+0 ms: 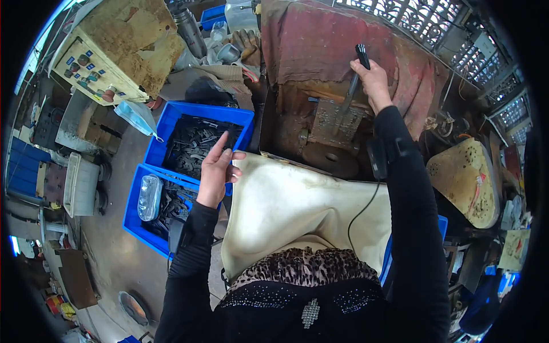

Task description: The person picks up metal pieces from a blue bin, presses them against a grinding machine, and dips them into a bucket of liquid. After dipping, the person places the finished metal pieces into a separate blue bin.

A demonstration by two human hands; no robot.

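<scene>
My right hand (374,83) is wrapped round the black grip of a metal lever (362,56). The lever's rod slants down to a worn, rusty metal block (337,123) in the machine's open bed. Below the block lies a round disc (330,159) with a hole in its middle. My left hand (216,171) hovers at the right rim of a blue bin (153,143) full of small dark metal pieces (191,146). Its index finger is stretched out, the others loosely bent and apart. A dark shape shows beside the fingertip; I cannot tell whether the finger touches it.
A second blue bin (132,200) holds dark pieces and a clear plastic box (150,197). A control box (94,71) with knobs stands at the far left, a blue mask (136,117) hanging by it. Red cloth (320,43) drapes the machine; a pale apron (297,194) covers my lap.
</scene>
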